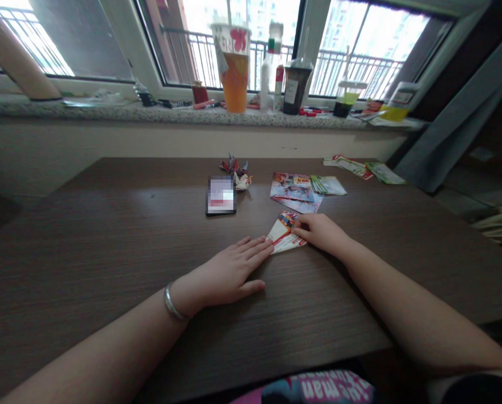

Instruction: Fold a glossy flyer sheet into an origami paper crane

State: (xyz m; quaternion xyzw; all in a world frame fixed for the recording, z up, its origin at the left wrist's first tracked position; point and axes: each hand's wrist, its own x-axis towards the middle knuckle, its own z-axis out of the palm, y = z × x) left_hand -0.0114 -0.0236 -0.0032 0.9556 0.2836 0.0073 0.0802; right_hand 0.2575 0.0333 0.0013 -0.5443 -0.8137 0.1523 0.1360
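Note:
A folded piece of printed paper (pixel 283 238), white with red and orange print, lies on the dark wooden table between my hands. My left hand (pixel 232 272) rests flat with its fingers stretched out, the fingertips touching the paper's left corner. On the paper's right side, my right hand (pixel 320 233) has thumb and fingers pinched together at its edge. Part of the paper is hidden under those fingers. Just beyond it are colourful printed sheets (pixel 291 187), stacked and overlapping.
A phone (pixel 221 195) lies left of the sheets, with folded paper figures (pixel 242 180) behind it. Green and white paper slips (pixel 329 185) sit at right, more (pixel 384 173) farther back. The windowsill (pixel 170 114) holds a tall cup of orange drink (pixel 234 78), bottles and other cups.

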